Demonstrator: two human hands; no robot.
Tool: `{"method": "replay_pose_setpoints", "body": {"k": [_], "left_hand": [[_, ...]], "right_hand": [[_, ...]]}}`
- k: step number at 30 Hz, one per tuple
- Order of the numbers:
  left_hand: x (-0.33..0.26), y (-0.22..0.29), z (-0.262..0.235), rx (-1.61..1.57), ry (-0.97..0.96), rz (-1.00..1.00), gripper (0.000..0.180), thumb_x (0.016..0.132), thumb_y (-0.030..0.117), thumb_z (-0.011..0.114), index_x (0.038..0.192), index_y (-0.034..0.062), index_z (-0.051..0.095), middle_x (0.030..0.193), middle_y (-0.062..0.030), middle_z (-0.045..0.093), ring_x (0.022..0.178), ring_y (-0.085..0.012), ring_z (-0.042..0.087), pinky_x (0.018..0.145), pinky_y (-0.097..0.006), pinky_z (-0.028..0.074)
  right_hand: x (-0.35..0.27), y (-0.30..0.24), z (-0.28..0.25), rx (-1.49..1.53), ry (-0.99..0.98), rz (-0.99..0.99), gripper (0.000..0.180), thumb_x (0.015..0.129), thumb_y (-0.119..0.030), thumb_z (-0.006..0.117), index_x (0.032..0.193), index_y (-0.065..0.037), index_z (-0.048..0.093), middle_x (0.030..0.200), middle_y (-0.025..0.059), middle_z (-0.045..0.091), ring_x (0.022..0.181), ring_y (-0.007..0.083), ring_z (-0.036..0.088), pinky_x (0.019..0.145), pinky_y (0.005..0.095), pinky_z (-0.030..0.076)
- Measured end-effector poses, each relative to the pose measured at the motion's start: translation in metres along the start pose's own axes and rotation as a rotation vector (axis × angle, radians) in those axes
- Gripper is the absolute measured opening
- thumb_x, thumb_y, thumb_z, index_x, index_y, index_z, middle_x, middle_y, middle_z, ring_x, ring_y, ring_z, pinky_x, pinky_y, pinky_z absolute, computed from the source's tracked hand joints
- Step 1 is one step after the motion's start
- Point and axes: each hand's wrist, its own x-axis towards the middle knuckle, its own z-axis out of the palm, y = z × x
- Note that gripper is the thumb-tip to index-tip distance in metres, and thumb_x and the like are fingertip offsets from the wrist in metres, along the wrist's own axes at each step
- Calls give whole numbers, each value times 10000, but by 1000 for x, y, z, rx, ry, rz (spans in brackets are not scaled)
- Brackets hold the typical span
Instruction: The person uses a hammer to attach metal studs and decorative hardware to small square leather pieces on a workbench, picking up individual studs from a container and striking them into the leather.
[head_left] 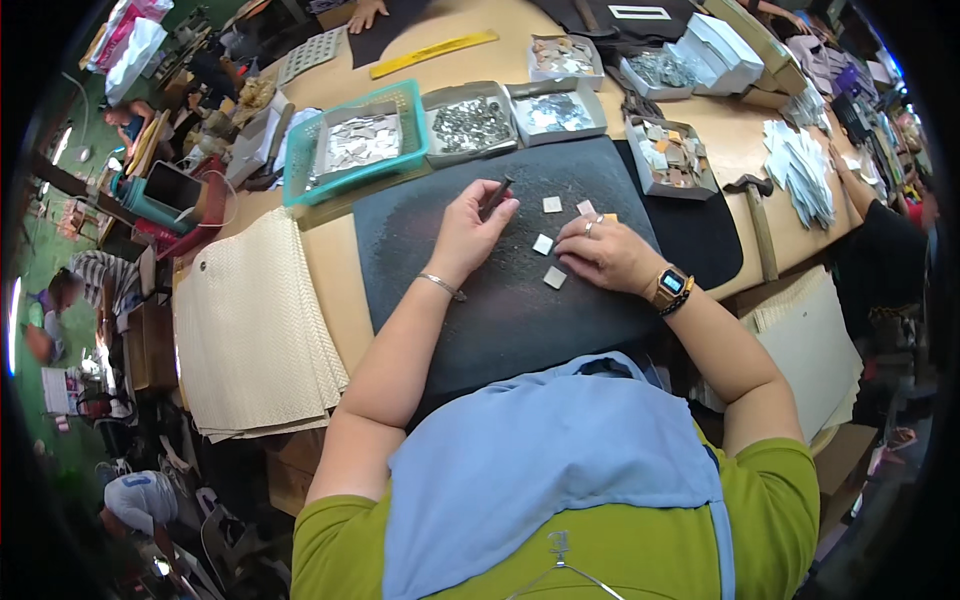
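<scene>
My left hand [470,232] is closed around a short dark metal rod [497,196], like a punch, held tilted over the black work mat [470,335]. Over the mat's right part, my right hand [612,257] has its fingers curled and pressed together, tips low by a small white square piece [543,243]. Whether something is pinched there is hidden. Another pale square [551,204] lies beyond it, and a greyish one [555,277] lies nearer to me. A pinkish square [586,208] and an orange piece [611,217] sit just past my right fingers.
Beyond the mat stand a teal basket [292,160] of pale pieces, a box of metal parts [470,124] and a box of coloured squares [668,157]. A hammer [760,225] lies at right. Woven sheets [260,325] are stacked left; a yellow ruler [434,54] lies far back.
</scene>
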Motion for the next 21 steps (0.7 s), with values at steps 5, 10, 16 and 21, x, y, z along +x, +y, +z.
{"method": "replay_pose_setpoints", "body": {"k": [5, 10, 16, 21], "left_hand": [[1, -3, 2, -3, -7, 4, 221, 983, 181, 753, 1110, 18, 676, 1006, -29, 735, 961, -87, 652, 866, -273, 524], [1, 2, 1, -20, -36, -65, 181, 1010, 147, 730, 1130, 36, 654, 1027, 12, 693, 942, -61, 638, 852, -238, 520], [-1, 8, 2, -34, -23, 28, 192, 995, 143, 740, 1136, 38, 663, 1020, 3, 692, 961, -68, 624, 866, -252, 511], [-3, 8, -1, 32, -35, -6, 200, 996, 153, 741, 1138, 36, 664, 1057, -11, 705, 986, -76, 628, 876, -259, 512]], "right_hand": [[-24, 3, -18, -49, 140, 128, 451, 836, -300, 846, 1185, -75, 670, 1370, 162, 606, 1270, 365, 593, 1063, 449, 499], [-4, 5, 0, -165, 100, 275, 875, 839, -623, 782, 1481, -90, 520, 1552, 196, 497, 1493, 422, 406, 1240, 584, 291], [27, -7, 0, -98, -85, 1, 905, 812, -662, 787, 1494, -119, 545, 1552, 179, 501, 1509, 390, 401, 1248, 591, 277], [19, 3, 11, 60, 93, 1, 315, 828, -291, 848, 1058, -95, 757, 1151, 90, 693, 1075, 312, 653, 957, 433, 505]]}}
